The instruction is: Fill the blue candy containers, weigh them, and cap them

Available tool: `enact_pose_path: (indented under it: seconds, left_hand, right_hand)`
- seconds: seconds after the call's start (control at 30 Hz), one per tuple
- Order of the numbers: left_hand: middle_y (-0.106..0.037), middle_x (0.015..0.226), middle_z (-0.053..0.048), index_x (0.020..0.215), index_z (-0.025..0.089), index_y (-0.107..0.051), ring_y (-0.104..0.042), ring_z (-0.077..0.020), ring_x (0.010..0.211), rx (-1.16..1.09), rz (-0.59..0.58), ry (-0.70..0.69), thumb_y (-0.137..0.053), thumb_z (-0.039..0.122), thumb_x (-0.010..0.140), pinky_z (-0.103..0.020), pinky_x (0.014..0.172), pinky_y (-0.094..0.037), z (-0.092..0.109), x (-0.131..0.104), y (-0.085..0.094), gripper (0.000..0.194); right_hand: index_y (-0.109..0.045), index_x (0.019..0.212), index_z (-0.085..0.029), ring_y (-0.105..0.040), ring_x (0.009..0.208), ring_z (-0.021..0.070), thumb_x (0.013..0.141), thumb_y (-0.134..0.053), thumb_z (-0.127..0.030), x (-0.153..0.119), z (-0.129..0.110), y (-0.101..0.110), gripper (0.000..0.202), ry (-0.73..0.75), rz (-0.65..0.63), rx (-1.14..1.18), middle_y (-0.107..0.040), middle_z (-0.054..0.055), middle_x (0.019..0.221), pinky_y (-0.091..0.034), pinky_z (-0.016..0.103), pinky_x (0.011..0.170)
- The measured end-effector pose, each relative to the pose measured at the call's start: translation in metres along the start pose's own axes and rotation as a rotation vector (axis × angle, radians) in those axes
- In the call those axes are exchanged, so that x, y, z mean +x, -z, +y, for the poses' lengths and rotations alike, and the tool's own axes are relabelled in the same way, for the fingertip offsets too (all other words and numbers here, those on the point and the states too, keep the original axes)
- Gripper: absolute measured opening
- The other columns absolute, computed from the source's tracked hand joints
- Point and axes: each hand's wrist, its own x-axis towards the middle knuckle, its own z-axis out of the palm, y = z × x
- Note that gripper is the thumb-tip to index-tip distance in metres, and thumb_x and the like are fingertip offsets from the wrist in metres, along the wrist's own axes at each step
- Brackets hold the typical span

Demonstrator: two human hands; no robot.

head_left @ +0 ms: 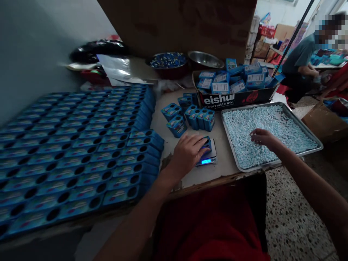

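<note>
The left hand is curled round a small blue printed box on the silver digital scale. Rightward, the right hand, fingers bunched, contents unclear, is over pale-blue pellets.

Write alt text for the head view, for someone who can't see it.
The left hand holds a small blue printed box on a flat digital scale with a lit blue display; the right hand is at small, pale blue pellets in a rectangular metal tray. Rows of blue boxes with round dark openings stand at left.
</note>
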Motion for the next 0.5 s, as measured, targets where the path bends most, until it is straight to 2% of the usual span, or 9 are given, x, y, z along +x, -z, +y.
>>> enact_pose_path:
  seconds: [0.07,0.13,0.23,0.37,0.43,0.5]
  left_hand:
    - [-0.070,0.146,-0.013,0.132,0.026,-0.074,-0.064,-0.0334,0.138,0.015,0.073,0.004,-0.071,0.039,0.099,-0.059,0.127,-0.039,-0.003,-0.012,0.001,0.036]
    - [-0.065,0.152,-0.013,0.140,0.026,-0.069,-0.061,-0.0326,0.142,0.006,0.163,0.027,-0.071,0.046,0.099,-0.055,0.126,-0.043,-0.003,-0.020,0.008,0.045]
    - [-0.068,0.147,-0.011,0.139,0.028,-0.069,-0.066,-0.0308,0.135,-0.038,0.229,0.084,-0.072,0.048,0.098,-0.049,0.119,-0.052,-0.002,-0.026,0.034,0.045]
    - [-0.073,0.137,-0.005,0.126,0.033,-0.076,-0.069,-0.0328,0.129,-0.078,0.126,0.131,-0.071,0.043,0.098,-0.053,0.118,-0.053,-0.002,-0.038,0.084,0.030]
    - [-0.075,0.132,-0.004,0.120,0.034,-0.078,-0.070,-0.0323,0.125,-0.064,0.065,0.099,-0.068,0.043,0.099,-0.053,0.114,-0.055,-0.005,-0.045,0.106,0.025]
    - [-0.077,0.129,-0.004,0.118,0.033,-0.079,-0.072,-0.0315,0.122,-0.031,0.031,0.043,-0.066,0.045,0.101,-0.052,0.110,-0.057,-0.012,-0.048,0.121,0.025]
  right_hand:
    - [-0.065,0.095,-0.021,-0.057,0.061,0.0105,0.069,-0.084,-0.025,0.003,-0.001,0.004,0.033,-0.083,0.032,0.282,-0.072,0.002,0.079,-0.041,0.020,0.054]
    - [-0.062,0.093,-0.021,-0.055,0.059,0.0093,0.065,-0.085,-0.016,0.008,-0.003,0.006,0.036,-0.121,0.037,0.444,-0.068,0.001,0.075,-0.040,0.018,0.050]
    - [-0.057,0.084,-0.020,-0.042,0.052,0.0057,0.070,-0.083,-0.011,0.014,-0.008,0.005,0.031,-0.158,-0.038,0.535,-0.058,-0.002,0.070,-0.032,0.015,0.041]
    - [-0.055,0.080,-0.019,-0.035,0.049,0.0039,0.081,-0.081,-0.016,0.018,-0.011,0.004,0.026,-0.249,-0.134,0.504,-0.055,-0.002,0.069,-0.026,0.013,0.038]
    - [-0.058,0.082,-0.018,-0.034,0.048,0.0033,0.082,-0.082,-0.016,0.018,-0.012,0.002,0.024,-0.299,-0.172,0.455,-0.054,-0.003,0.069,-0.023,0.013,0.037]
    - [-0.061,0.083,-0.016,-0.034,0.048,0.0026,0.080,-0.085,-0.015,0.016,-0.014,-0.001,0.024,-0.318,-0.182,0.418,-0.054,-0.002,0.069,-0.020,0.012,0.037]
